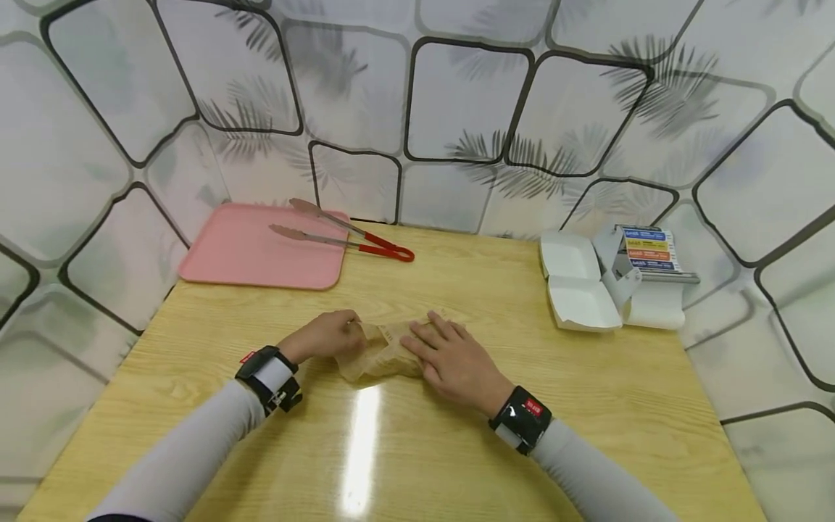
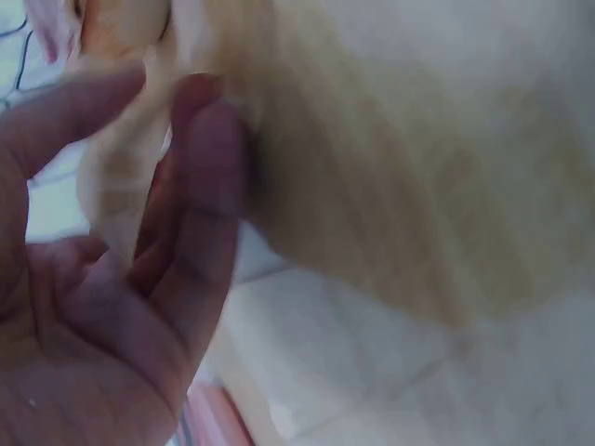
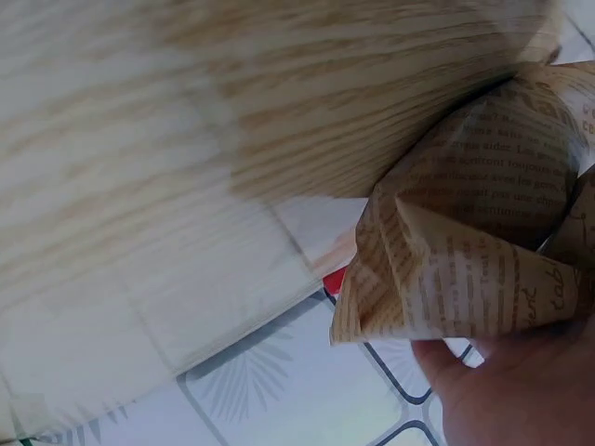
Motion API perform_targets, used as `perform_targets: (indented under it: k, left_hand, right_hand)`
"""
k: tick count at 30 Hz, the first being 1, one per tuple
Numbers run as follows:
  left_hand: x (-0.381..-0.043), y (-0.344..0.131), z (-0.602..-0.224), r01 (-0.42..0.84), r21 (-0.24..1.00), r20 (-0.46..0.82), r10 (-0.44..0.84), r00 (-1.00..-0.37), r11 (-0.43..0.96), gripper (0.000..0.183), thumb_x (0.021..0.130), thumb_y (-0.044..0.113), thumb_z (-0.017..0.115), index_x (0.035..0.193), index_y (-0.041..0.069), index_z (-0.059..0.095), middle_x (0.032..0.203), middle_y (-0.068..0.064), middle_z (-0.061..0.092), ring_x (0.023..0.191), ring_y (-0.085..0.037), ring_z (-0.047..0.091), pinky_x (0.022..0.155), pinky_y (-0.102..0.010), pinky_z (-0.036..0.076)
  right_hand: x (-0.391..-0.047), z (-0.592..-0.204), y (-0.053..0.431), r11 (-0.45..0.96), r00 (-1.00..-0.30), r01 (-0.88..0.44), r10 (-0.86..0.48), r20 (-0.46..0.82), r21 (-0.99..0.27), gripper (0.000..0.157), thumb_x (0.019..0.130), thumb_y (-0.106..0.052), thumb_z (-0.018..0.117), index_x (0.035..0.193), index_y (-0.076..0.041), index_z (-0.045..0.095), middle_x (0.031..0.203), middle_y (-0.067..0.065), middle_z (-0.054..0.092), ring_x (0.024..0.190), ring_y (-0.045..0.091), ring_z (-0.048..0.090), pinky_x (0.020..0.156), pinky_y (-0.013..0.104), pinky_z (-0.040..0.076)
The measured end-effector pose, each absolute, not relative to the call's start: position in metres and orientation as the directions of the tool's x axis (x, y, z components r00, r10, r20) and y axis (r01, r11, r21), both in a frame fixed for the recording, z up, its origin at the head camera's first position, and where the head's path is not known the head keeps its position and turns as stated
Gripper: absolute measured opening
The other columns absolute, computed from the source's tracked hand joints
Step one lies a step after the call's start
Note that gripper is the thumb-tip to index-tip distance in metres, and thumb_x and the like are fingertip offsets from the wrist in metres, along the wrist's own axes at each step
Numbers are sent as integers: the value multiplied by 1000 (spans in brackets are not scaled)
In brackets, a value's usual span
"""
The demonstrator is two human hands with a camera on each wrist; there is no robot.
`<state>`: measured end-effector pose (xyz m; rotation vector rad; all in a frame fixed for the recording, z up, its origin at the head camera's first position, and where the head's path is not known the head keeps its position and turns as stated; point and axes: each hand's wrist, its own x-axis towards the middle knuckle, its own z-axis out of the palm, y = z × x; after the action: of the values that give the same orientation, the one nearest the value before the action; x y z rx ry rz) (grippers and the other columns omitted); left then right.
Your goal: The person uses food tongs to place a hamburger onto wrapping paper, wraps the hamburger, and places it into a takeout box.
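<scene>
A crumpled piece of brown printed wrapping paper (image 1: 378, 355) lies near the middle of the table, folded into a bundle. At its left end, my left hand (image 1: 329, 335) grips the paper with curled fingers. The left wrist view shows the thumb and fingers around a strip of paper (image 2: 121, 181), with a rounded orange-tan surface (image 2: 121, 23) beyond, blurred. My right hand (image 1: 459, 359) rests over the bundle's right end, fingers spread and fairly straight. Print and a pointed fold show on the paper (image 3: 474, 269) in the right wrist view. The bundle's contents are mostly hidden.
A pink tray (image 1: 261, 250) sits at the back left, with red-handled tongs (image 1: 385, 248) lying partly across it. At the right, an open white box (image 1: 577, 283) stands beside a dispenser (image 1: 646, 254) with coloured labels and white paper. Patterned walls border the wooden table (image 1: 509, 290).
</scene>
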<state>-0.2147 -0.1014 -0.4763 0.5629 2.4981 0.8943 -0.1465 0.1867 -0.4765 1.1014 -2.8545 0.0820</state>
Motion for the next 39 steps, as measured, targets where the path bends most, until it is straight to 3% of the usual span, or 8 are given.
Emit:
perform_targets:
  k: [6, 11, 17, 21, 24, 28, 33, 39]
  left_hand:
    - [-213, -100, -475, 4, 811, -306, 431, -849, 585, 24, 102, 25, 60, 88, 6, 55, 75, -3, 47, 65, -16, 44, 58, -31, 38]
    - [-210, -84, -462, -173, 903, -366, 491, -791, 394, 24, 106, 22, 50, 107, -1, 55, 90, -12, 60, 73, -21, 63, 67, -40, 60]
    - [-203, -45, -447, -234, 931, -349, 497, -794, 279, 28, 107, 21, 49, 111, -5, 56, 105, -19, 60, 84, -27, 68, 76, -43, 61]
    - [-195, -30, -445, -251, 945, -326, 543, -774, 210, 33, 109, 26, 47, 120, -3, 57, 110, -20, 62, 90, -27, 70, 80, -39, 60]
    - [-191, -31, -448, -149, 966, -247, 587, -771, 210, 33, 110, 21, 44, 130, -2, 56, 115, -20, 65, 95, -25, 69, 83, -38, 59]
    - [-187, -39, -461, 205, 932, -37, 643, -765, 298, 33, 105, 13, 58, 136, 4, 58, 124, -12, 65, 101, -21, 66, 84, -35, 57]
    - [-184, -36, -473, 587, 704, 151, 723, -674, 399, 56, 96, 27, 72, 145, 9, 54, 139, -8, 57, 122, -24, 55, 101, -41, 49]
    - [-182, -28, -483, 759, 485, 226, 777, -588, 434, 61, 100, 30, 66, 154, 10, 45, 153, -12, 45, 135, -31, 43, 108, -44, 44]
  right_hand:
    - [-146, -474, 187, 723, -721, -691, -688, 81, -20, 49, 107, -24, 42, 156, -21, 44, 160, 6, 40, 149, 32, 31, 118, 50, 29]
    - [-146, -475, 188, 722, -720, -692, -688, 91, -9, 49, 106, -24, 43, 156, -22, 44, 160, 6, 40, 148, 32, 32, 118, 51, 29]
    - [-148, -483, 189, 700, -689, -714, -703, 176, 0, 47, 100, -20, 48, 147, -16, 56, 153, 12, 44, 138, 36, 39, 117, 51, 30]
    - [-148, -486, 189, 699, -691, -715, -701, 178, -26, 36, 98, -20, 50, 125, -11, 71, 144, 12, 47, 132, 33, 40, 117, 49, 29]
    - [-148, -485, 190, 706, -704, -706, -692, 162, -51, 33, 100, -22, 51, 123, -13, 73, 141, 12, 50, 133, 33, 40, 116, 49, 30]
    - [-148, -485, 193, 700, -720, -694, -668, 188, -170, 32, 104, -26, 55, 131, -14, 68, 138, 9, 57, 133, 30, 44, 114, 46, 33]
    - [-145, -480, 198, 680, -794, -603, -563, 230, -417, 42, 96, -27, 72, 135, -12, 64, 131, 5, 67, 129, 27, 48, 110, 51, 36]
    - [-144, -476, 210, 563, -873, -413, -469, 134, -716, 45, 103, -21, 62, 146, -9, 55, 135, 12, 60, 124, 30, 52, 99, 50, 47]
